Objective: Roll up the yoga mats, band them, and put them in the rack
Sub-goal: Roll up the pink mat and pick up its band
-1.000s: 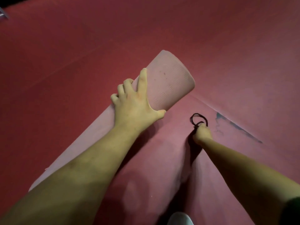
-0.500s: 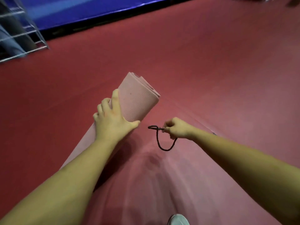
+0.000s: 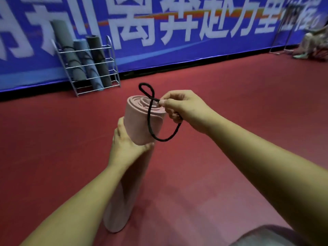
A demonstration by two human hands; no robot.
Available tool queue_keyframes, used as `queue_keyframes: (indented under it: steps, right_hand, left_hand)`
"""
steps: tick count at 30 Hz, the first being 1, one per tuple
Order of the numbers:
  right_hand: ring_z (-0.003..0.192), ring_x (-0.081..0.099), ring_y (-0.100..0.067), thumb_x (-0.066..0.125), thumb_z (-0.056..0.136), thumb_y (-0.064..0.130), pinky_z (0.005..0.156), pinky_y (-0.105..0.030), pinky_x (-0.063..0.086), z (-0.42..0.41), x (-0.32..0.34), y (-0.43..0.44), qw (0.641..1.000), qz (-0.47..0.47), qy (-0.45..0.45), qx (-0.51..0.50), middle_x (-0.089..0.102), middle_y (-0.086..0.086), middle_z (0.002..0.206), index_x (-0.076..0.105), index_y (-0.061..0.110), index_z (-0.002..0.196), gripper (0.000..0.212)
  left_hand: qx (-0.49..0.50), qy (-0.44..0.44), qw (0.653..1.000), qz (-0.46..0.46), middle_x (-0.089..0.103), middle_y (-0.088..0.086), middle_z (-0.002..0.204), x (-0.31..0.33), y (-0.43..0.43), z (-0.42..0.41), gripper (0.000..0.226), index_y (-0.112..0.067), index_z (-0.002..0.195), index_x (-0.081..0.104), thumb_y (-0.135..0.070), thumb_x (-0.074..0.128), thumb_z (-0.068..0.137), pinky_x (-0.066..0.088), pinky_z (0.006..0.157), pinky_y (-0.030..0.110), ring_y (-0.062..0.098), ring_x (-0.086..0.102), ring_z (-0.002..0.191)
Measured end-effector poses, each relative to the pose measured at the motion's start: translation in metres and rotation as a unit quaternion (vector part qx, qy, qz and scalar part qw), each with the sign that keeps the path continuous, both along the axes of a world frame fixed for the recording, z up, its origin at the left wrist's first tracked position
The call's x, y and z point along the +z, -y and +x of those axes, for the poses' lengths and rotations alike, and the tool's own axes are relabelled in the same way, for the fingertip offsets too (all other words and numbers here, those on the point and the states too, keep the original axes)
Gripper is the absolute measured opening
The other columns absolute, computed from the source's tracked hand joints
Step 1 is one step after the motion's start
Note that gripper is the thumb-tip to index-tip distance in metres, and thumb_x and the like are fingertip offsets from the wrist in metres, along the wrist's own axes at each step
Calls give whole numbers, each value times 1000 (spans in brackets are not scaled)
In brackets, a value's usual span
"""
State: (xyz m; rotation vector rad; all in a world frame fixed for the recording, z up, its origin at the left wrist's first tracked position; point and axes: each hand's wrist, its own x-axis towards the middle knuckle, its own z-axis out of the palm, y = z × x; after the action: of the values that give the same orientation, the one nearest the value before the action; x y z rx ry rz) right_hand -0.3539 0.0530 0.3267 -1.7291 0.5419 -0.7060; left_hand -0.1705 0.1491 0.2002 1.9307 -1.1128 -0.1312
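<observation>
A rolled pink yoga mat stands nearly upright on the red floor, its spiral end facing me. My left hand grips the roll from the left, a little below its top. My right hand pinches a black elastic band at the mat's top right edge. The band hangs in a twisted loop across the front of the roll. A wire rack against the blue wall at the back left holds three rolled mats in grey and blue, leaning upright.
A blue banner with white characters runs along the far wall. A metal stand and some blurred pale items sit at the far right. Red flooring stretches between me and the rack. A grey patch shows at the bottom right.
The mat has been lifted from lying on the floor to standing upright. My right hand picked the band up off the floor and brought it to the mat's top. My view rose toward the rack.
</observation>
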Motion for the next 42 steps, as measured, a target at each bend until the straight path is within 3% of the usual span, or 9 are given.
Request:
queue_keyframes:
  steps: [8,16,20,24,27,30,33,38,42]
  right_hand:
    - [92,64,-17,62,90,28,70,-29,37,95,-15,-68,935,-286,-107,-183,72,10,89,72,29,91,10]
    - [82,67,-6,69,89,23,67,-23,43,101,-17,-66,950,-271,-38,-152,68,14,75,78,25,86,9]
    - [66,61,11,73,88,20,64,-11,43,106,-13,-64,971,-212,-28,-108,71,18,74,80,22,88,7]
    - [52,61,2,74,87,18,59,-19,47,106,-11,-71,981,-173,-19,-81,70,10,63,78,23,82,9]
    - [51,63,-5,74,87,17,55,-18,47,103,-7,-73,985,-161,-23,-65,73,0,65,76,25,77,14]
    - [52,64,-7,73,88,14,55,-20,48,100,-4,-76,989,-144,-21,-32,72,0,65,75,26,76,18]
    - [54,64,-8,71,90,9,58,-23,51,99,-1,-81,992,-121,-19,12,71,-3,68,74,24,75,22]
    - [58,63,-11,66,93,2,59,-21,55,101,1,-84,997,-29,10,73,71,-11,79,73,5,88,9]
    - [51,59,-14,64,94,3,49,-22,51,99,7,-82,996,-3,-7,87,70,-11,72,73,5,89,10]
  left_hand:
    - [12,-21,999,-21,51,9,143,2,-34,31,120,-32,149,11,-49,86,57,49,92,38,30,54,126]
    - [-208,-158,964,44,45,-4,141,23,-52,72,114,-30,155,4,-27,75,66,44,94,16,11,50,125]
    - [-206,-327,922,16,55,-13,140,58,-65,81,85,-35,143,45,-45,60,59,33,108,42,7,47,128]
    - [-228,-266,936,34,60,-23,129,73,-78,69,90,-44,128,55,-91,58,51,39,108,40,-1,49,127]
    - [-260,-181,948,26,68,-30,103,79,-75,57,65,-34,115,49,-49,85,63,44,86,7,-12,58,106]
    - [-251,-103,962,-21,70,-25,100,78,-66,54,62,-32,117,50,-3,83,73,49,86,14,-8,63,100]
    - [-165,1,986,-23,70,-7,108,74,-61,62,73,-32,121,57,-41,88,56,54,90,41,18,66,109]
    - [-75,-52,994,-64,64,-21,103,61,-71,66,67,-52,100,48,-49,93,51,48,81,16,-11,60,97]
    - [-55,-60,995,-54,61,-17,108,52,-71,65,91,-36,117,46,-65,85,40,52,87,31,3,62,105]
